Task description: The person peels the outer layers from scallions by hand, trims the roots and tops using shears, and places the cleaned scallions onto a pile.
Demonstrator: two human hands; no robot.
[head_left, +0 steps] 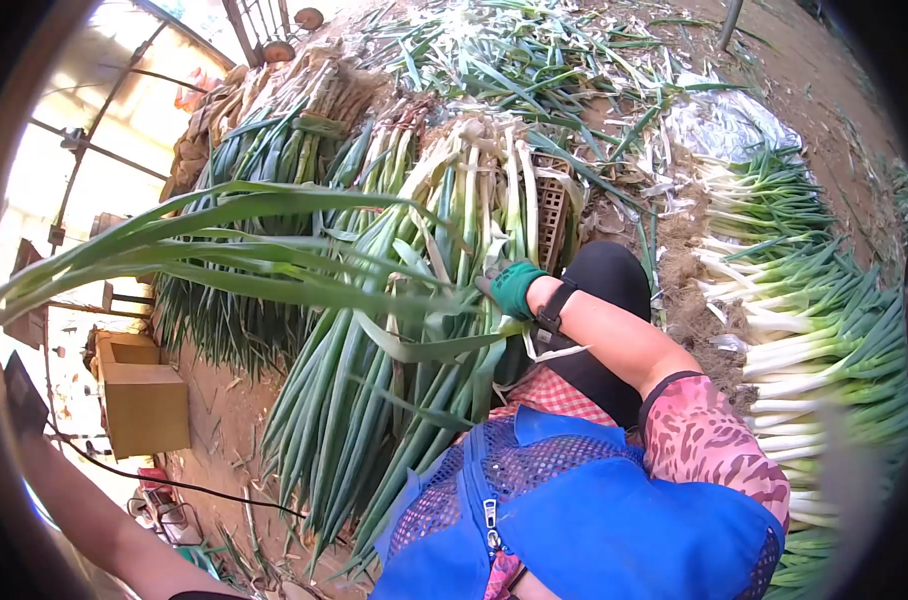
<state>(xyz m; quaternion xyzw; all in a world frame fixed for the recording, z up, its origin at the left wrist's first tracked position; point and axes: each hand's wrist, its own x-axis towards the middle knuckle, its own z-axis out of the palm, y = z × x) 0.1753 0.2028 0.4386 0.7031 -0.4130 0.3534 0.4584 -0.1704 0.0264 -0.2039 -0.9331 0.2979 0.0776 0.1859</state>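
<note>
Green onions (374, 400) lay in a thick heap before the person, pale ends at the far side and long leaves fanned towards the near left, probably lined up that way so that the stalks could be taken from the same end. A perforated crate (552, 215) showed beside their pale ends and seemed to help prop them.

Gloved in green, the right hand (514, 288) lay against the right side of the heap, near the person's bent knee (609, 280). Its fingers looked bent and close together rather than spread, and touched the leaves there; whether they had closed round any of them could not be told. A dark strap (554, 305) circled the wrist.

Several long leaves (274, 205) stretched above the heap, drawn together at the far-left edge of the view and spreading towards the right hand. The left forearm (104, 510) reached up to that same edge, ending in a dark shape; how open the left hand was, and whether it held the narrow end of those leaves, could not be made out.

On the right, a long row of onions (794, 340) lay with roots to the left and leaves to the right, apparently kept parallel so that the bases stayed even. Crumpled plastic sheeting (729, 125) lay at its far end, while loose leaves (494, 60) covered the ground beyond the heap.
</note>
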